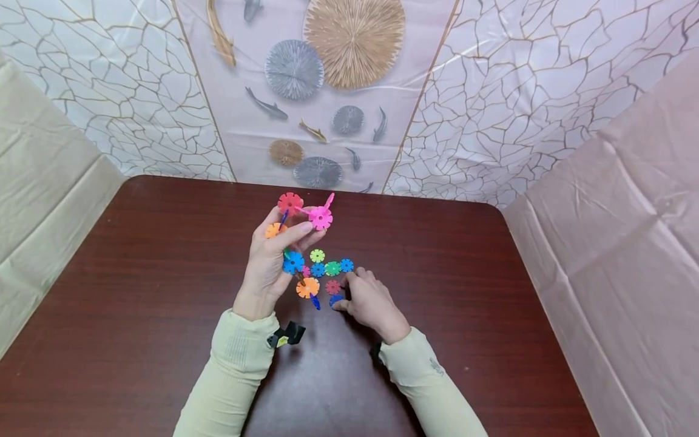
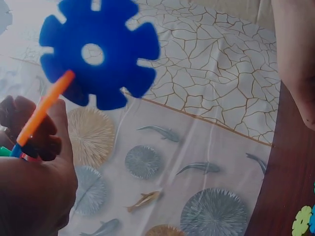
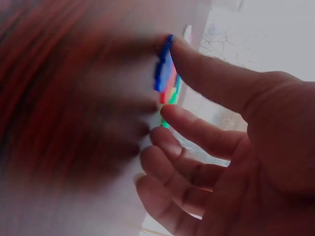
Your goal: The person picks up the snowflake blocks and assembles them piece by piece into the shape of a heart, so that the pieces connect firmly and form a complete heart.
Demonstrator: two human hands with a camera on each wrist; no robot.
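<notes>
My left hand (image 1: 258, 273) grips a linked chain of notched plastic discs, raised over the table. Along it are a red disc (image 1: 290, 204), a pink disc (image 1: 320, 218) near the thumb, a blue disc (image 1: 293, 262) and an orange disc (image 1: 308, 287). A dark blue disc (image 2: 130, 59) at the chain's end looms large in the left wrist view, slotted to an orange disc (image 2: 42, 110) seen edge-on. With its thumb, my right hand (image 1: 377, 303) touches a loose dark blue disc (image 3: 162, 69) on the table; its other fingers are spread apart and bent. A loose red disc (image 1: 333, 287) lies beside them.
More loose discs lie just beyond, including a yellow-green one (image 1: 317, 255), a green one (image 1: 332, 268) and a blue one (image 1: 346, 265). The dark red-brown table (image 1: 448, 291) meets a patterned cloth backdrop (image 1: 459, 152) behind and plain cloth walls at the sides.
</notes>
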